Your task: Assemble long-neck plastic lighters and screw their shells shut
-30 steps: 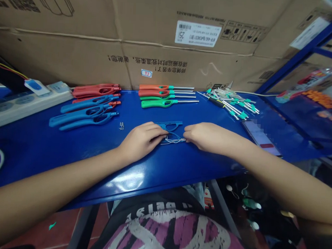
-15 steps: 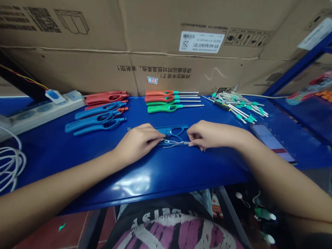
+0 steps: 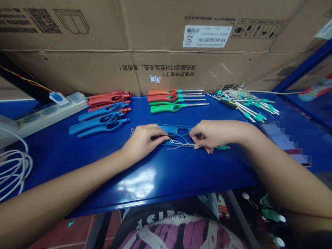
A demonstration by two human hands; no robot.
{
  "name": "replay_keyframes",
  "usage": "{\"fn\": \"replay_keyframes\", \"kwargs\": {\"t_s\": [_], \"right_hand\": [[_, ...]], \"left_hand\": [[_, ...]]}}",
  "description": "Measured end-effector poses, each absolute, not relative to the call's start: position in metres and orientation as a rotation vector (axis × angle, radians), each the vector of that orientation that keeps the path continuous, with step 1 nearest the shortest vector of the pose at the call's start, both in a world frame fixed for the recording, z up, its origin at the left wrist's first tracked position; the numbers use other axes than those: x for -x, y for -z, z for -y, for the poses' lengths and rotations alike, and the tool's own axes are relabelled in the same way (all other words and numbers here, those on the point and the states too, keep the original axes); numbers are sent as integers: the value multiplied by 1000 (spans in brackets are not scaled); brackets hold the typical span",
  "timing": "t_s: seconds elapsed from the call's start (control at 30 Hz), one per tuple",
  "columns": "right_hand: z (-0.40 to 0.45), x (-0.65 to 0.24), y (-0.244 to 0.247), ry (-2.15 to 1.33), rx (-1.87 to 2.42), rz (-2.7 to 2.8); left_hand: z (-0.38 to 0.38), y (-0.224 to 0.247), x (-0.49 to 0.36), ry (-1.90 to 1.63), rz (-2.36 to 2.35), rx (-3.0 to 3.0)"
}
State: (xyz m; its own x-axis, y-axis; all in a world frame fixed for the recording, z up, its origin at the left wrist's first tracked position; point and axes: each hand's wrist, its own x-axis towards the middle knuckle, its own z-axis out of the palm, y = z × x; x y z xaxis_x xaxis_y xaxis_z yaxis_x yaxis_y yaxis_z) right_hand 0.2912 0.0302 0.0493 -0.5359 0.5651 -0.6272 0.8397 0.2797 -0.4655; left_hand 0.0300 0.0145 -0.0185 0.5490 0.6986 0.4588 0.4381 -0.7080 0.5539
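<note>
Blue tabletop (image 3: 180,173), blue casing (image 3: 171,130) lengthwise left-right, looped end rightward

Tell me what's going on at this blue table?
A person works with both hands over blue casing parts. The right hand holds a thin metal rod; the left hand's fingertips are at the white wires, their grip unclear. Behind lie a row of rod-tipped lighters and, to the right, a rod pile.

- Your blue table (image 3: 204,177) carries:
- ten o'clock: power strip (image 3: 53,110)
- eleven: red and blue handles (image 3: 98,121)
- twelve: lighters (image 3: 160,98); nearer you, blue shell (image 3: 171,129)
- one: metal rods (image 3: 245,107)
- two: phone (image 3: 283,143)
</note>
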Motion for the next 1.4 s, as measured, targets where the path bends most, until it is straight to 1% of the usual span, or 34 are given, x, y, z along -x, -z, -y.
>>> {"fn": "replay_keyframes", "kwargs": {"t_s": [0.3,0.6,0.73,0.87,0.97,1.2,1.3,1.4], "right_hand": [[-28,-295,-47,1154,-1292,-2272],[-26,-298,-46,1147,-1328,-2273],[-25,-296,-48,1150,-1330,-2277],[-23,-297,-47,1118,-1304,-2346],[-22,-300,-44,1124,-1273,-2435],[-18,-296,-40,1119,-1288,-2600],[-14,-282,-31,1034,-1370,-2795],[-10,-268,-17,820,-1403,-3008]], "left_hand": [[-11,20,-30,-972,-901,-2494],[-16,15,-29,-862,-1020,-2323],[-16,15,-29,-869,-1038,-2312],[-13,16,-28,-906,-921,-2413],[-9,16,-25,-862,-846,-2563],[2,14,-23,-755,-892,-2709],[6,15,-23,-740,-887,-2699],[7,18,-24,-765,-895,-2644]]}}
